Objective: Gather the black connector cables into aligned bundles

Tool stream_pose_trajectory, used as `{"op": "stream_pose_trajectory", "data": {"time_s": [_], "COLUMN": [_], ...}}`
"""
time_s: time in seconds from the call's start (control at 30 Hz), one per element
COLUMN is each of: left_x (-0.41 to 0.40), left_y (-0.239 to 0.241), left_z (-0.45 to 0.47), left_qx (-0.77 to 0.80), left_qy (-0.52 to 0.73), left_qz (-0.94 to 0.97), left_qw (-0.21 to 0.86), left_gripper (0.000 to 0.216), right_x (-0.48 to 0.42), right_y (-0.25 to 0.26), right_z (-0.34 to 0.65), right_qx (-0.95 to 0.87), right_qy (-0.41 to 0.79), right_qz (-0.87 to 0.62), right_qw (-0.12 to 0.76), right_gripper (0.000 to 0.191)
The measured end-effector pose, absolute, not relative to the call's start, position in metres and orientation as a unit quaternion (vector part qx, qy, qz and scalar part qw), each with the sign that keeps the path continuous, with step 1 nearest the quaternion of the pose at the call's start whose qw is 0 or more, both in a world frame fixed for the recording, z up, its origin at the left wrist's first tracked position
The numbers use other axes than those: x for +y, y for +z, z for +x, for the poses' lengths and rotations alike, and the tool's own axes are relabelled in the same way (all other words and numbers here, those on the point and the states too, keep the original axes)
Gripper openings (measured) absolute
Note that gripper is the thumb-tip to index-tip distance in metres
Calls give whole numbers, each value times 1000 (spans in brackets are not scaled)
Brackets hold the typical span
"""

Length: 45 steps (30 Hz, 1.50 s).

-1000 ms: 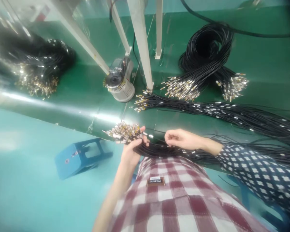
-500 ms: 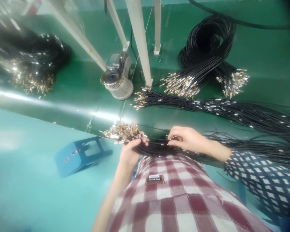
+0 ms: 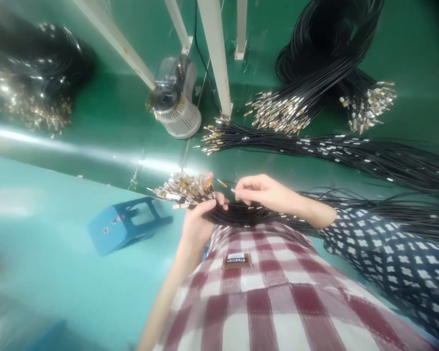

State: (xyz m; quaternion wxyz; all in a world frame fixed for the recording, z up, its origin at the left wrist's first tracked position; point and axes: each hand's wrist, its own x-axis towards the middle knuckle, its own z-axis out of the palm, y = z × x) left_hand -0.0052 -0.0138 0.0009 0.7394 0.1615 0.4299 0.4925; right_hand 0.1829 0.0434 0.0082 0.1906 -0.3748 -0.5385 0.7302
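Note:
My left hand (image 3: 201, 214) is closed around a thick bundle of black cables (image 3: 237, 215) near its end. A cluster of metal-tipped cable ends (image 3: 185, 189) fans out to the left beyond its fingers. To the right, my right hand (image 3: 256, 189) pinches a single thin cable (image 3: 232, 190), with its metal tip pointing left toward the cluster. The bundle runs rightward beneath my right forearm, along the front edge of the bench, where the forearm hides part of it.
Another cable bundle (image 3: 278, 138) lies behind my hands on the green bench (image 3: 124, 122). A coiled bundle (image 3: 322, 63) rests at the back right, and a blurred cable pile (image 3: 40, 73) at the left. A grey-white machine (image 3: 179, 114) stands beside white posts (image 3: 215, 58). A blue stool (image 3: 113, 229) is below the edge.
My right hand has moved left from over the bundle, closer to the left hand, and a single cable now shows at its fingertips. My left hand keeps its hold; the view has shifted slightly.

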Motion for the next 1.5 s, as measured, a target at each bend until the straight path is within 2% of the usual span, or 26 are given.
{"op": "stream_pose_trajectory", "data": {"time_s": [0.13, 0.37, 0.57, 0.67, 0.77, 0.9, 1.1, 1.23, 1.37, 1.5], "left_x": [-12, -12, -14, -16, -16, -13, -12, -16, -19, -19], "left_y": [2, 3, 4, 5, 7, 11, 15, 17, 21, 24], "left_z": [-5, -3, -1, -1, 0, 3, 9, 10, 15, 20], "left_qx": [437, 439, 419, 435, 457, 485, 500, 504, 550, 573], "left_qy": [491, 489, 495, 510, 522, 516, 518, 527, 521, 524], "left_qz": [158, 114, 138, 132, 126, 120, 124, 136, 131, 137], "left_qw": [737, 745, 748, 730, 709, 696, 682, 671, 640, 615], "left_gripper": [27, 10, 7, 10, 20, 29, 28, 29, 28, 26], "right_x": [44, 47, 39, 32, 24, 17, 13, 13, 12, 9], "right_y": [10, 13, 17, 21, 23, 22, 25, 32, 39, 41], "right_z": [184, 188, 182, 183, 186, 189, 192, 195, 196, 195], "right_qx": [-540, -563, -597, -674, -781, -853, -895, -904, -896, -883], "right_qy": [744, 743, 704, 602, 406, 193, 49, 53, 143, 196], "right_qz": [-355, -337, -339, -366, -388, -392, -355, -361, -386, -399], "right_qw": [171, 129, 181, 224, 273, 286, 267, 224, 164, 151], "right_gripper": [31, 37, 35, 27, 20, 23, 25, 29, 36, 37]}}
